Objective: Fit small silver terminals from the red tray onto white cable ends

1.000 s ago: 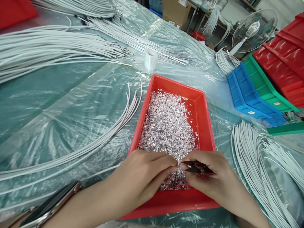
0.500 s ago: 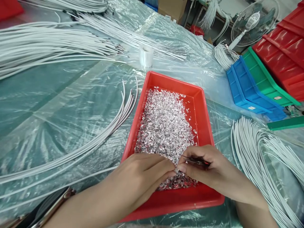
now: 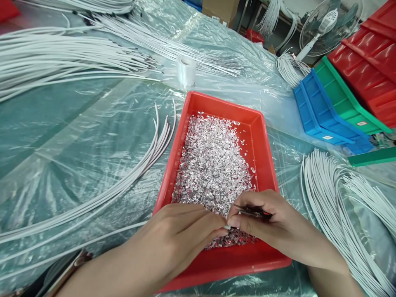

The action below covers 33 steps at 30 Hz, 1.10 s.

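The left hand [image 3: 182,231] pinches a white wire [image 3: 227,227] near its tip, above the near end of the red tray [image 3: 235,268]. The right hand [image 3: 272,216] grips dark snips [image 3: 253,211] within curled fingers; its thumb and forefinger meet at the wire tip, just beside the left fingertips. Silver scraps [image 3: 216,165] cover most of the tray floor. The tray rests on a plastic-covered surface [image 3: 77,132]. Loose wires [image 3: 102,202] lie to its left, a bundle [image 3: 324,189] to its right, and a clear roll [image 3: 186,74] stands beyond the far rim.
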Each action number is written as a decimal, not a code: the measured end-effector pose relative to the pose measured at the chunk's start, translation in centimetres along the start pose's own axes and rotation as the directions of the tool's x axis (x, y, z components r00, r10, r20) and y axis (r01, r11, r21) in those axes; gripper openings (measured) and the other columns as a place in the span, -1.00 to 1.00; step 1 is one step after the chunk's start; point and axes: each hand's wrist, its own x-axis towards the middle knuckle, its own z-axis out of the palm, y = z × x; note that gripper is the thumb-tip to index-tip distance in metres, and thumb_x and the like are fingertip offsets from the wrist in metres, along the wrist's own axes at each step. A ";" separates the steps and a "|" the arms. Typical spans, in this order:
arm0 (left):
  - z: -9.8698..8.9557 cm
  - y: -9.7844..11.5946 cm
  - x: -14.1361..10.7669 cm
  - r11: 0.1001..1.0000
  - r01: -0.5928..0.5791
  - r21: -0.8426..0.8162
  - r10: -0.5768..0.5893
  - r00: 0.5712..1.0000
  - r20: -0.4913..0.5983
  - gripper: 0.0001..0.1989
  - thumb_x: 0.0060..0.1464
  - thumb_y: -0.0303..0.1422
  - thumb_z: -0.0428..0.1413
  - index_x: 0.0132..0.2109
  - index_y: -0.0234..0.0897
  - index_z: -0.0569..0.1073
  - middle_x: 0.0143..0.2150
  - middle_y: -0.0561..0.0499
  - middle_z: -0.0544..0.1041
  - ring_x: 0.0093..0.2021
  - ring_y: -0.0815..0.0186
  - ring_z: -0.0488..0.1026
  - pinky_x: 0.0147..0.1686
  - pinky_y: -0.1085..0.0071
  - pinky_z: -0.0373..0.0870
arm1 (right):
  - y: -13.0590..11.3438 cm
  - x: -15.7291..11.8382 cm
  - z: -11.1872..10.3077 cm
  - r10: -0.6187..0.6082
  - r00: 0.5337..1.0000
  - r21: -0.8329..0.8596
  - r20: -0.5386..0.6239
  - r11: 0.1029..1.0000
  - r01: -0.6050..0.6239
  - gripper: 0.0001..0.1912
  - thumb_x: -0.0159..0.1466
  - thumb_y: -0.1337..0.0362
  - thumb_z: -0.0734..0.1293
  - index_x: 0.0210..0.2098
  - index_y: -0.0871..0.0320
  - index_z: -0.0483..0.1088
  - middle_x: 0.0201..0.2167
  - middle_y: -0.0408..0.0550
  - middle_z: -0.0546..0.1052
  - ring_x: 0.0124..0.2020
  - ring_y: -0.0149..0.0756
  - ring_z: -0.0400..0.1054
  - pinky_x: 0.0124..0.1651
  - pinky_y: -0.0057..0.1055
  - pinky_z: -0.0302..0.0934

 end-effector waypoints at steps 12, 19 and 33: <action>0.0 0.1 -0.3 0.997 -0.038 0.062 0.040 0.998 -0.046 -0.75 0.40 -0.41 -0.24 -0.07 -0.22 0.33 -0.27 0.02 0.60 -0.39 0.33 0.55 -0.45 0.40 0.41 | -0.3 -0.1 0.2 0.035 0.999 0.162 -0.015 0.986 -0.032 -0.87 0.31 0.28 0.35 -0.38 0.13 0.40 -0.49 -0.23 0.35 -0.44 -0.42 0.17 -0.42 -0.48 0.06; 0.6 -0.5 -2.6 0.966 -0.122 0.228 0.141 0.987 -0.072 -0.68 0.33 -0.51 -0.14 0.18 -0.36 0.27 -0.09 -0.08 0.61 -0.07 0.24 0.53 -0.04 0.33 0.42 | -0.6 -0.2 0.6 0.064 0.998 0.279 -0.022 0.959 -0.056 -0.93 0.28 0.32 0.38 -0.36 0.14 0.44 -0.46 -0.21 0.42 -0.42 -0.42 0.24 -0.39 -0.49 0.11; 0.6 -0.3 -3.0 0.980 -0.111 0.166 0.136 0.979 -0.152 -0.67 0.33 -0.48 -0.13 0.17 -0.31 0.31 -0.05 -0.04 0.60 -0.04 0.29 0.51 0.03 0.39 0.37 | -1.5 -0.8 2.0 0.174 0.981 0.403 -0.086 0.906 -0.126 -0.84 0.25 0.26 0.35 -0.43 0.16 0.38 -0.54 -0.19 0.29 -0.50 -0.42 0.11 -0.46 -0.46 0.00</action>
